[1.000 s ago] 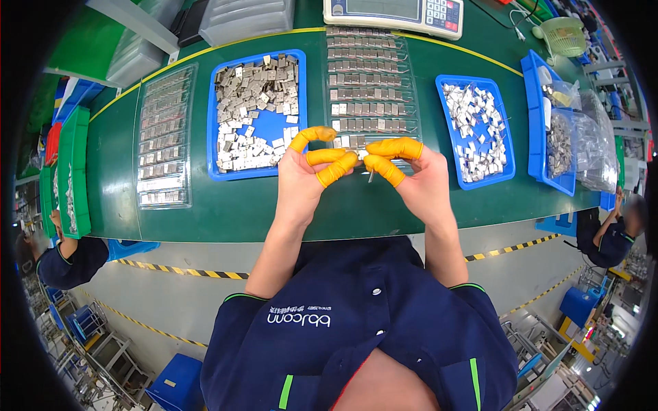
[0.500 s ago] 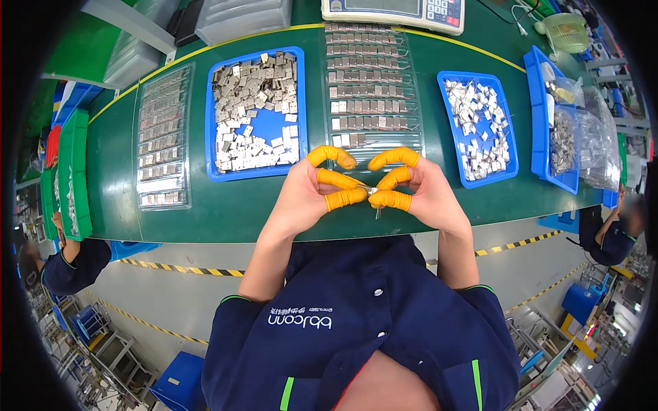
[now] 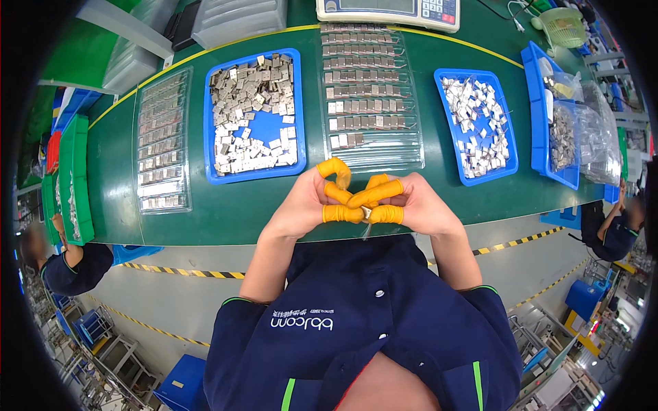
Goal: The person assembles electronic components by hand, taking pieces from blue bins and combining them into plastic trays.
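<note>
Close to the table's near edge, my left hand point(image 3: 319, 198) and my right hand point(image 3: 404, 202) meet, both with yellow finger cots. Their fingertips pinch one small metal part point(image 3: 367, 212) with thin wires hanging below it; the fingers cover most of it. Just beyond my hands lies a clear tray point(image 3: 373, 159) holding rows of small metal blocks with wires; its nearest row is only partly filled. Left of it is a blue tray point(image 3: 299, 147) of loose silver metal blocks. On the right, another blue tray point(image 3: 473, 179) contains loose small white parts with wires.
At the left lies a second filled clear tray point(image 3: 164, 185), with a green bin point(image 3: 81, 185) farther left. A scale point(image 3: 391, 10) stands at the back. Blue bins with plastic bags point(image 3: 596, 137) sit far right. Other people point(image 3: 75, 267) work at both sides.
Both hands have drawn slightly nearer to my body with the small part. My right fingers have folded over toward the left fingertips, covering more of the part.
</note>
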Demonstrator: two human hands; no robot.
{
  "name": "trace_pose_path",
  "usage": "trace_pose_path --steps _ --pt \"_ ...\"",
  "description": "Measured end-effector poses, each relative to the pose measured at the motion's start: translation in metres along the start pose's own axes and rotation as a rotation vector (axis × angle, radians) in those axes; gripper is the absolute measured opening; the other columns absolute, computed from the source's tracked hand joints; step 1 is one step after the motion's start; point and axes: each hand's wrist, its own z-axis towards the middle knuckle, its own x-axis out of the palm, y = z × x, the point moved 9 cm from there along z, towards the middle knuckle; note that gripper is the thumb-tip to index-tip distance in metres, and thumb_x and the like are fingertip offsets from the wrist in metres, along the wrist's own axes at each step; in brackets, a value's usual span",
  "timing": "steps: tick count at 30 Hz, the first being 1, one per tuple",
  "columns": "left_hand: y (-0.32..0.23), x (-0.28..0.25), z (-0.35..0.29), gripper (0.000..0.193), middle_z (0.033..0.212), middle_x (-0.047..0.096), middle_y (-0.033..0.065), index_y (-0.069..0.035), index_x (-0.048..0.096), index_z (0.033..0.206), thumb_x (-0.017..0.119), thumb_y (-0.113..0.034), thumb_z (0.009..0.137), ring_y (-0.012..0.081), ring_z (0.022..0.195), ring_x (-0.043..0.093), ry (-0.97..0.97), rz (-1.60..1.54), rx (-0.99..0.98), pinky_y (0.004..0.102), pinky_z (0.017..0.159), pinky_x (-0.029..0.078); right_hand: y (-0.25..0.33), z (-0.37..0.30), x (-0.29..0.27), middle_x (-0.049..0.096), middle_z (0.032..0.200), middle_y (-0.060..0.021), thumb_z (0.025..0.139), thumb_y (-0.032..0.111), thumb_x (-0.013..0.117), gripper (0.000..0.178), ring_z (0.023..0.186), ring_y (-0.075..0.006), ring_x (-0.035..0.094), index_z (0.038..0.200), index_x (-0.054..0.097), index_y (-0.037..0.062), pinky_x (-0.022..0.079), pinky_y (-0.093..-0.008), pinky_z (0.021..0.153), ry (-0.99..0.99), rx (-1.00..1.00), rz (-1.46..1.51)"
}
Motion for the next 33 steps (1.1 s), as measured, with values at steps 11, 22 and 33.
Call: trace_pose_path --steps 11,22,33 --pt "-0.012 -0.006 0.009 0.029 0.082 0.061 0.0071 -0.006 0.042 0.084 0.067 0.007 0.074 0.0177 0.081 0.064 -0.191 -0.063 0.184 0.0268 0.072 0.053 0.025 0.004 -0.019 0.062 0.092 -0.0060 0.077 0.003 0.065 0.020 0.087 -0.0157 0.057 0.097 0.066 0.0021 0.045 -0.0262 0.078 -0.313 -0.355 -0.172" --pt "-0.015 -0.011 0.005 0.017 0.079 0.063 0.0082 0.003 0.057 0.095 0.056 -0.012 0.088 0.0167 0.075 0.064 -0.365 0.415 0.312 0.0251 0.068 0.049 0.056 -0.018 -0.015 0.064 0.084 -0.0102 0.069 -0.001 0.067 0.027 0.076 -0.0261 0.061 0.095 0.066 0.0037 0.049 -0.0311 0.067 -0.749 -0.668 -0.940" --pt "-0.008 -0.013 0.008 0.012 0.076 0.056 0.0021 0.001 0.055 0.090 0.056 -0.010 0.087 0.0080 0.068 0.053 -0.262 0.348 0.301 0.0223 0.063 0.044 0.046 -0.009 -0.006 0.062 0.094 -0.0132 0.068 -0.010 0.057 0.036 0.084 -0.0295 0.060 0.100 0.060 0.0046 0.050 -0.0337 0.069 -0.465 -0.679 -0.933"
